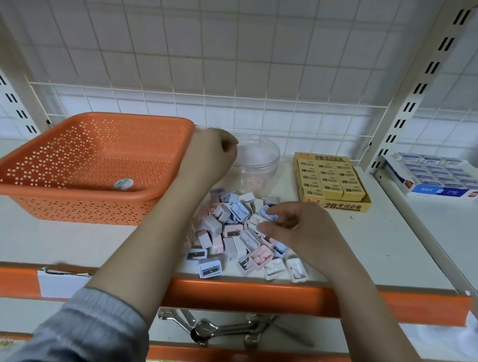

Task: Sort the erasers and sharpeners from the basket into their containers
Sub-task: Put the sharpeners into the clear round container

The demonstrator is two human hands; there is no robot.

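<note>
- Nearest is a grey sleeve [83, 330] on the left arm, which reaches up and far across the shelf [60, 242].
- Below the shelf's orange front edge, on a lower shelf, lies a bunch of metal spoons [217, 329].
- Left hand [208, 156] is raised at the far side, between the orange basket [79, 165] and the clear round jar [257, 162], just at the jar's left rim. Its grip is curled closed with the fingers turned away, so I cannot tell whether it holds anything.
- Right hand [293, 229] hovers over the right part of the pile of sharpeners [229, 233], its grip pinching a light blue sharpener [269, 215] between thumb and fingertips.
- Sharpeners in pink, blue, grey and white lie loose on the shelf, near of the jar and right of the basket; some reach the shelf's near edge.
- Something pink shows blurred at the bottom of the jar.
- Basket stands on the left, with a small sticker [123, 184] on its inner near wall.
- Right of the jar stands a yellow box of erasers [331, 181], filled in rows.
- Farther right, past the upright post [410, 107], a blue and white box of erasers [439, 176] stands on the neighbouring shelf.
</note>
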